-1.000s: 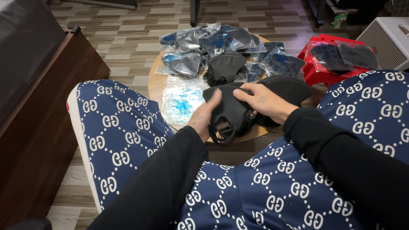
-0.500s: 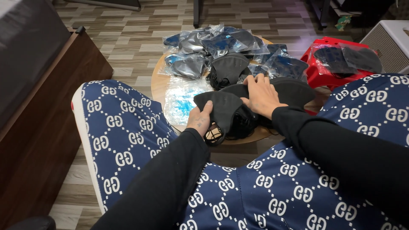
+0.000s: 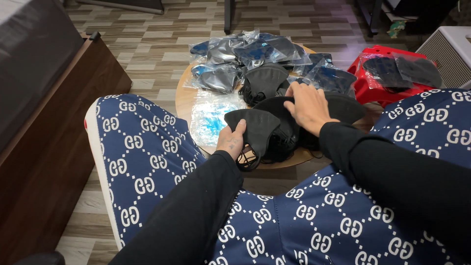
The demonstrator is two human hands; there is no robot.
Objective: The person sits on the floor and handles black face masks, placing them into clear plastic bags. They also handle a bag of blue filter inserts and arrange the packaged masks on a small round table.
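Left hand (image 3: 230, 142) pinches black face mask (image 3: 255, 128) at near edge of round counter (image 3: 182, 100); grip closed on it; right hand (image 3: 306, 105) flat, fingers spread, pressing pile of black masks (image 3: 294, 122). Risk: loose ear loops may snag, dragging pile off edge. Around: sealed mask bags (image 3: 255, 51) crowd far side; flat clear bags (image 3: 211, 118) left; red stool (image 3: 380, 81) with more masks right; patterned knees hem counter in.

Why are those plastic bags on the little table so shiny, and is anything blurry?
In the head view, light glints off the clear plastic bags, so they show white glare; the black masks swallow light and lose detail; the left hand and right hand look sharp, with only slight softness toward the picture's edges.
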